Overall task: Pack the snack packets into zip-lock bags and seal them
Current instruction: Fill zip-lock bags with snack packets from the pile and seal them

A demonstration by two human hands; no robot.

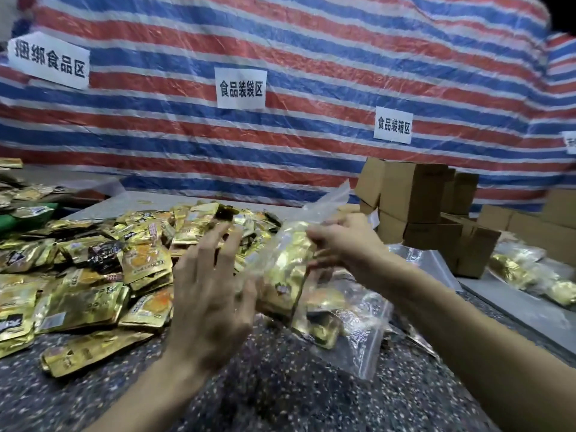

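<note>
A heap of gold snack packets (93,269) covers the left and middle of the speckled table (280,385). My right hand (343,241) grips a clear zip-lock bag (286,269) holding several gold packets, lifted above the table with its open top pointing up and back. My left hand (212,294) hovers just left of the bag with fingers spread and nothing in it, its thumb close to the bag's side. Another clear zip-lock bag (358,332) with gold packets inside lies flat under the held one.
Brown cardboard boxes (414,204) are stacked at the back right. Filled bags of gold packets (530,275) lie on a grey surface at the far right. A striped tarp (280,88) with white paper signs hangs behind the table.
</note>
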